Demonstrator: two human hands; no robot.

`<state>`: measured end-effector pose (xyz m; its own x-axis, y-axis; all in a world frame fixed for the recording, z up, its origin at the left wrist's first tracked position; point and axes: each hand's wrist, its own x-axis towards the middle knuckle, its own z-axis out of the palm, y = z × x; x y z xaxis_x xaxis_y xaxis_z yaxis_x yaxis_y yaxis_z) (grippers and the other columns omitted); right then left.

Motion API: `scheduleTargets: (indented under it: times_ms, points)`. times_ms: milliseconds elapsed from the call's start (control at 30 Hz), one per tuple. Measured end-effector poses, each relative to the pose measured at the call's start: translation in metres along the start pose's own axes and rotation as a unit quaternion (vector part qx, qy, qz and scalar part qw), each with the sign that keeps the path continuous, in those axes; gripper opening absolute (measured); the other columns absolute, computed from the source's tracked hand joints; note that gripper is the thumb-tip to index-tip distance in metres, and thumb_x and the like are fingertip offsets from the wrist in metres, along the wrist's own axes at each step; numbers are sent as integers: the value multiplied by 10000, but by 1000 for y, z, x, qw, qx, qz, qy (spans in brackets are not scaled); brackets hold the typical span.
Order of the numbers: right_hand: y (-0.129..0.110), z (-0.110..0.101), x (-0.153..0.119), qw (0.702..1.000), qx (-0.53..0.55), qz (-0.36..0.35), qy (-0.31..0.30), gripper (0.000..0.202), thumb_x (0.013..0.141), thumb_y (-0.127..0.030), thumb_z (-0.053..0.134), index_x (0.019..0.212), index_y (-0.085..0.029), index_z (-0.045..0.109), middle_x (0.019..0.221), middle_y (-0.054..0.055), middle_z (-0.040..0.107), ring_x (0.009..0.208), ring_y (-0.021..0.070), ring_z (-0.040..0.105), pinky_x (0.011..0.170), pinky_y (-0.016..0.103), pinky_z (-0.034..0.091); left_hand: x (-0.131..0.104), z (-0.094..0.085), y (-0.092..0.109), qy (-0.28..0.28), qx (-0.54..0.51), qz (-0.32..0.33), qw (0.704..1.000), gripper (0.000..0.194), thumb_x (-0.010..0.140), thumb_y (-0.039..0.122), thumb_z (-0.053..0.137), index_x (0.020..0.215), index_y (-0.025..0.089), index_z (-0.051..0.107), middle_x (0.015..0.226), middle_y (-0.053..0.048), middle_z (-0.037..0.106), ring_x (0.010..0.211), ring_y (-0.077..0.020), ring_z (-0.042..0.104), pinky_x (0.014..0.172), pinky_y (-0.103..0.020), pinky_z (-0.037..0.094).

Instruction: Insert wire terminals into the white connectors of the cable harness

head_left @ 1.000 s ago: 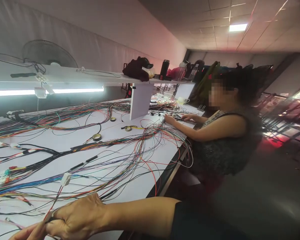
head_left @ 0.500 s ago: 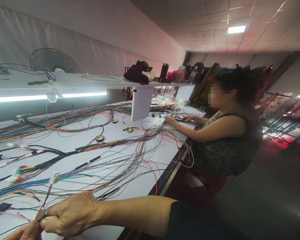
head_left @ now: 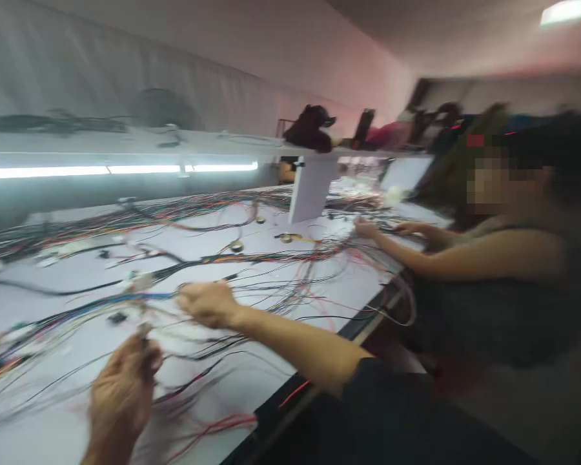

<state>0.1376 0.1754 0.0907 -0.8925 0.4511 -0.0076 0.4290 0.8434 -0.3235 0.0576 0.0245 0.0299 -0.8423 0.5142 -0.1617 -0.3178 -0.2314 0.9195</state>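
Observation:
My left hand [head_left: 126, 381] is closed, thumb and fingers pinched on something small at their tips. Motion blur hides what it is. Farther forward and to the right, my right hand [head_left: 208, 303] has its fingers curled together over the wires, beside a bundle of blue wires [head_left: 150, 296]. Whether it grips these wires is too blurred to make out. Around both hands, loose wires and harness branches spread over the white table [head_left: 232, 394]. A small black connector [head_left: 117, 318] lies between the hands.
To the right a co-worker handles wires, one hand [head_left: 365, 227] on the table. Rolls of tape [head_left: 236, 247] lie mid-table. A white upright panel [head_left: 312, 190] supports the shelf [head_left: 223, 145], with a lit tube lamp [head_left: 140, 170] under it. Red wires [head_left: 223, 424] reach the front edge.
My hands have come apart; the right moved forward over the wires, while the left rose into fuller view. The whole view has swung left and blurred.

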Motion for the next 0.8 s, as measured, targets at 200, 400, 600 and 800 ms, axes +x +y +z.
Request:
scheduleTargets:
  times_ms: [200,400,600,800]
  points:
    - [35,7,26,996,-87,12,-27,347,973,-334,314,1010,-193,629,1143,95,659,1029,248,594,891,408,366,2,-5,2,-53,-114,-29,992,509,603,454,843,922,86,696,639,-1,480,537,-58,385,443,-156,293]
    - [40,30,64,990,-137,-18,-23,342,968,-311,328,1048,-172,631,1173,136,632,1111,286,537,974,479,260,3,-14,-5,-75,-107,-25,991,464,733,510,753,924,94,673,662,-14,486,515,-58,373,457,-183,271]
    - [40,46,96,990,-129,-44,-23,285,934,-298,436,1042,-154,657,1135,146,641,1101,275,550,1021,475,220,11,-17,-12,-32,-36,41,998,483,738,581,721,738,117,588,539,42,358,461,-45,271,443,-183,184]
    - [27,45,74,996,-40,-70,29,420,969,-440,372,1155,-159,623,1232,141,600,1174,264,518,1041,451,275,12,-16,-15,-28,-48,32,998,448,741,534,745,788,121,577,562,53,336,478,-43,259,453,-171,195]
